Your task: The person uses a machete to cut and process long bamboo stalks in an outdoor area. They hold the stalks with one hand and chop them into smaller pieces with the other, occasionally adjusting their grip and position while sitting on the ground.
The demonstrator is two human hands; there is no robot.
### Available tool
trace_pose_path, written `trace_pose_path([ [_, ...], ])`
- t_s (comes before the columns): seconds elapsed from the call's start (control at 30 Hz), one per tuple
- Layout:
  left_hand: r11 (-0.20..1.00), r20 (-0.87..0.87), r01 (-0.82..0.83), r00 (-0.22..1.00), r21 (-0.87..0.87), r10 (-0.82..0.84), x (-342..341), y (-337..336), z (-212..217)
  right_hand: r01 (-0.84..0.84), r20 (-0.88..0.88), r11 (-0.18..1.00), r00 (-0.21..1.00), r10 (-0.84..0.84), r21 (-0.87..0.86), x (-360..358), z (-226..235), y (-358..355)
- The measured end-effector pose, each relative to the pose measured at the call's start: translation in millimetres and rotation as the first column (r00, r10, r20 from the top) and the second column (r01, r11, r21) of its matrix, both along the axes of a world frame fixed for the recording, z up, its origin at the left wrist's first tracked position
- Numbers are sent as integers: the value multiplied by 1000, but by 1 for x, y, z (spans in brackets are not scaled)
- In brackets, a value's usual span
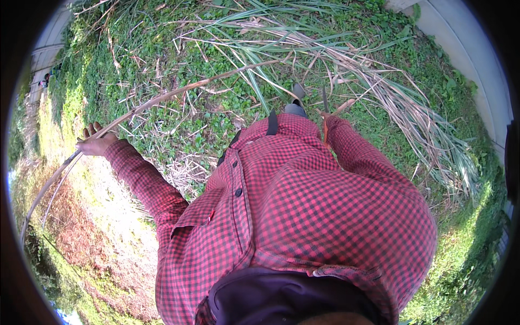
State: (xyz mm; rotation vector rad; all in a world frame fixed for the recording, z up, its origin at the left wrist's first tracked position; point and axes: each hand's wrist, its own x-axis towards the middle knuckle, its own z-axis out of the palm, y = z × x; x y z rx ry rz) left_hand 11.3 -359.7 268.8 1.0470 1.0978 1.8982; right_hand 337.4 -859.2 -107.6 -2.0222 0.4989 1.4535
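The left hand [98, 144], fingers spread, bears a long stalk [162, 98] arching from lower left to upper right.

1 left hand [97, 144] and 1 right hand [325, 115], the latter mostly hidden, are shown, and near them 1 long bent stalk [162, 98], 1 thinner stalk [58, 182] and 1 narrow dark blade [324, 99] can be counted. 1 checked shirt [325, 200] is seen with 2 sleeves [140, 176], 2 dark buttons [238, 192], 1 pocket flap [188, 218] and 1 small red tag [210, 215], while 1 black strap [272, 123] and 1 dark purple cloth [281, 298] are also made out. At the right, 1 long leafy heap [391, 100] and 1 pale wall [466, 49] are counted, but the heap's single leaves are too tangled to be numbered.
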Motion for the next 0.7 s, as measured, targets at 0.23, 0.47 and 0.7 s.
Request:
trace_pose_path([
  [0.23, 994, 137, 69, 987, 88, -80, 1, 3, 32, 6, -2, 994, 1000, -6, -105, -72, -2, -64],
  [0.47, 885, 96, 459, 880, 76, -465, 15, 13, 23, -368, 392, 892, 804, 447, -261, -58, 40, -19],
  [0.7, 580, 139, 765, 566, 279, -813, 39, -2, 38, -900, 780, 422, 341, 525, 109, -76, 249, 179],
])
